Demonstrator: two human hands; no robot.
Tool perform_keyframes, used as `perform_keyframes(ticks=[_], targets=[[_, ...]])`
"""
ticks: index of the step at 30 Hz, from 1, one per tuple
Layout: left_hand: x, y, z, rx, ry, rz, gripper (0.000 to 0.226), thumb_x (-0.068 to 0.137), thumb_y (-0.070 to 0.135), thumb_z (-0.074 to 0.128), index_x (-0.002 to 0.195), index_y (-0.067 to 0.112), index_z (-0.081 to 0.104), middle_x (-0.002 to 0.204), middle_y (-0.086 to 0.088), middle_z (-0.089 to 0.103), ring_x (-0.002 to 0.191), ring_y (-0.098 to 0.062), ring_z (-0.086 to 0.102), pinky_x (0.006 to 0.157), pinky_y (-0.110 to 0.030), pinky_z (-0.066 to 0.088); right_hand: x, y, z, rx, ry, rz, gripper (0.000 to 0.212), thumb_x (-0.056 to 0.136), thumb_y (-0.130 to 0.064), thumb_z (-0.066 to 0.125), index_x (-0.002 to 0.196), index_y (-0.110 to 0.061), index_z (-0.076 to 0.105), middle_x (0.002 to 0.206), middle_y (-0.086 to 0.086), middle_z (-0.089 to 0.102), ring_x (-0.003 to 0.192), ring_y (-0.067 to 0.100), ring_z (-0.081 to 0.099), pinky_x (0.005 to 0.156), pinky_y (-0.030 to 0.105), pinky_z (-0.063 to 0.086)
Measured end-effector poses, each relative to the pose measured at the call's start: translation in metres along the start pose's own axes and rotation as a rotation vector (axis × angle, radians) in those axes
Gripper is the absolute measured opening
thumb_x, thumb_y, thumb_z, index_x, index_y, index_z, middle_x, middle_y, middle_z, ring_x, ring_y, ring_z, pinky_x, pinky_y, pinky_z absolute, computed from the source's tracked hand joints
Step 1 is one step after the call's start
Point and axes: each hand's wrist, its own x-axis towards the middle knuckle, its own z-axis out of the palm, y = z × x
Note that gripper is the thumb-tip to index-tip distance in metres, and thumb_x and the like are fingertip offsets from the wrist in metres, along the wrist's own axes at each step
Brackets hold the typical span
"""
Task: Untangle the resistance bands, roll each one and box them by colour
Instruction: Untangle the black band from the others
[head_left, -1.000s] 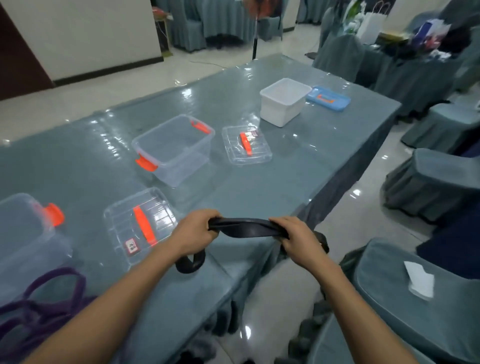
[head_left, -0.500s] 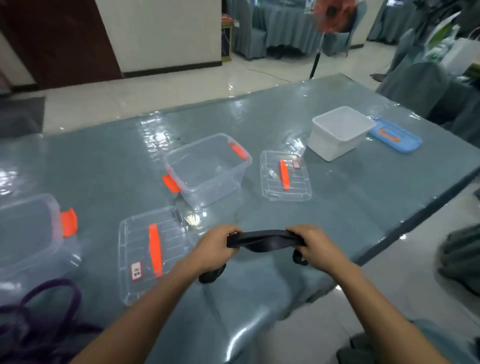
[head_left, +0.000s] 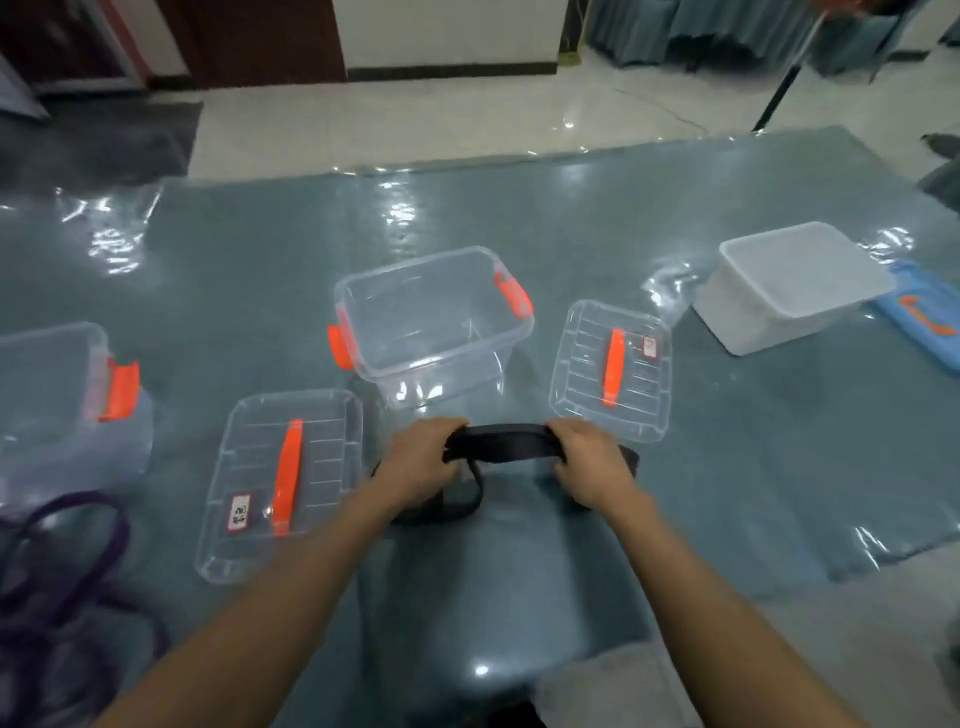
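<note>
A black resistance band (head_left: 498, 442) stretches flat between my two hands just above the table, with a loop of it hanging under my left hand. My left hand (head_left: 423, 460) grips its left end, fingers curled round it. My right hand (head_left: 589, 462) grips the right end the same way. A tangle of purple bands (head_left: 67, 566) lies at the near left. Straight beyond my hands stands a clear box with orange latches (head_left: 434, 322), with nothing inside. Another clear box (head_left: 57, 395) sits at the far left, and a white box (head_left: 795, 286) at the right.
Two clear lids with orange handles lie flat: one (head_left: 283, 480) left of my hands, one (head_left: 613, 369) to the right of the middle box. A blue lid (head_left: 924, 322) lies by the white box. The table (head_left: 727, 493) is covered in shiny plastic; its near edge runs bottom right.
The view has swung left and down, so the boxes now lie straight ahead. Both hands have kept their grip on the black band and moved forward over the table.
</note>
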Motion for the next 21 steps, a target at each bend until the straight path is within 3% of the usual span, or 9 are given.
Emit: perform_keyframes(ticks=[4, 8, 14, 21], targets=[[-0.009, 0.004, 0.02, 0.2, -0.034, -0.063, 0.061, 0.09, 0.03, 0.06, 0.149, 0.026, 0.044, 0.154, 0.001, 0.047, 0.143, -0.024, 0.041, 0.117, -0.044, 0.033, 0.019, 0.012, 0.033, -0.082, -0.089, -0.101, 0.067, 0.093, -0.027, 0.058, 0.153, -0.017, 0.03, 0.157, 0.008, 0.035, 0.145, 0.026, 0.031, 0.12, 0.043, 0.024], [-0.028, 0.008, 0.031, 0.25, 0.028, -0.155, 0.069, 0.095, 0.031, 0.057, 0.158, 0.024, 0.03, 0.167, 0.003, 0.024, 0.154, -0.019, 0.021, 0.123, -0.043, 0.021, 0.033, 0.02, 0.042, -0.093, -0.016, -0.228, 0.07, 0.097, -0.029, 0.056, 0.157, -0.016, 0.023, 0.162, 0.008, 0.026, 0.149, 0.026, 0.025, 0.123, 0.044, 0.018], [-0.067, 0.002, 0.028, 0.258, 0.092, -0.272, 0.059, 0.097, 0.032, 0.055, 0.154, 0.023, 0.039, 0.163, 0.002, 0.033, 0.151, -0.019, 0.028, 0.121, -0.035, 0.024, 0.046, -0.016, 0.037, -0.061, 0.007, -0.423, 0.06, 0.101, -0.027, 0.046, 0.157, -0.018, 0.026, 0.161, 0.005, 0.03, 0.15, 0.025, 0.025, 0.123, 0.044, 0.017], [-0.132, -0.021, 0.003, 0.175, 0.244, -0.407, 0.05, 0.098, 0.034, 0.057, 0.145, 0.021, 0.05, 0.149, -0.001, 0.053, 0.138, -0.024, 0.048, 0.113, -0.041, 0.037, 0.039, -0.12, 0.039, 0.01, -0.027, -0.697, 0.053, 0.095, -0.016, 0.055, 0.147, -0.018, 0.047, 0.152, 0.004, 0.047, 0.143, 0.025, 0.039, 0.118, 0.04, 0.029]])
